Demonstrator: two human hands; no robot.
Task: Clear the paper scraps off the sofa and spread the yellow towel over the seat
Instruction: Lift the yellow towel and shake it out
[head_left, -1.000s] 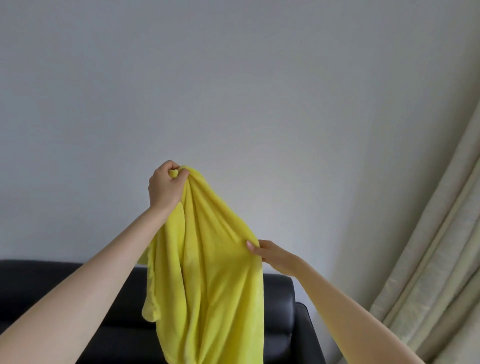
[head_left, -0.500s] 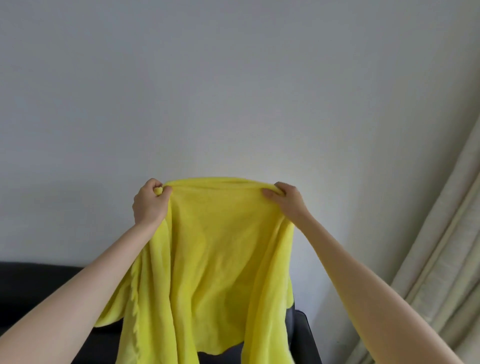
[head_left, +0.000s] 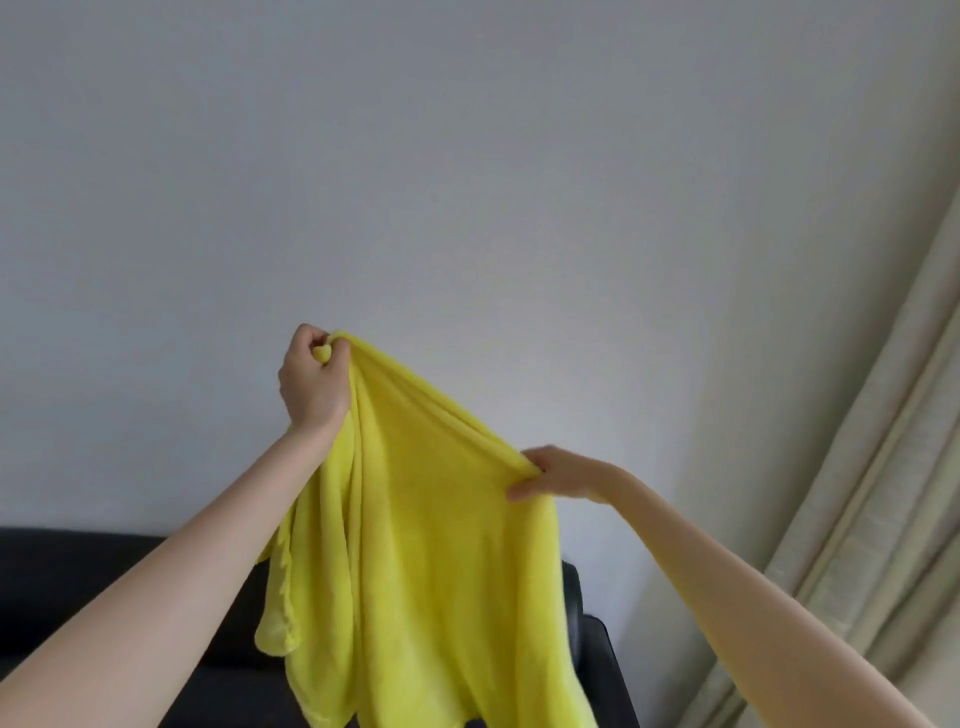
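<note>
aloft, left hand (head_left: 313, 382) fisting towel (head_left: 426, 561), right hand (head_left: 558, 475) pinching

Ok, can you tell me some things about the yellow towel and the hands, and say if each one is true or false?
1. Both hands hold the yellow towel. True: the left hand grips one end, the right hand pinches the top edge.
2. The towel lies flat on the sofa. False: it hangs in the air in front of it.
3. The left hand is higher than the right hand. True.
4. The sofa is white. False: it is black.
5. A curtain hangs on the right. True.
</note>
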